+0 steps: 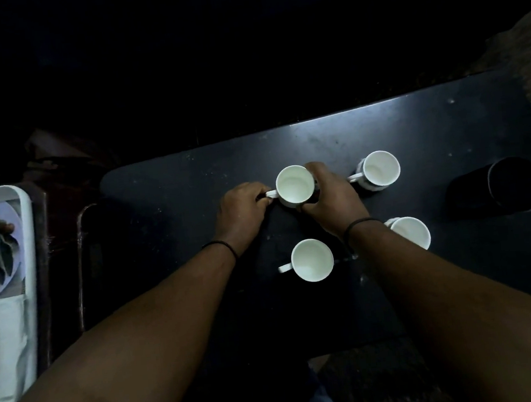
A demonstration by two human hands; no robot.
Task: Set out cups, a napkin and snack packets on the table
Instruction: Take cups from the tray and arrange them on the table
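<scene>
Several white cups stand upright on the dark table (pixel 413 128). My left hand (pixel 242 211) pinches the handle of the far-left cup (pixel 294 185), and my right hand (pixel 331 194) curls round that same cup's right side. A second cup (pixel 379 170) stands to the far right, its handle pointing left. A third cup (pixel 312 260) sits nearer to me, between my forearms. My right wrist partly hides a fourth cup (pixel 411 232). All the cups look empty.
A black cylindrical container (pixel 512 185) lies on its side at the table's right end. A white tray (pixel 28 243) with a patterned cloth and pale folded fabric sits off to the left. The room beyond the table is dark.
</scene>
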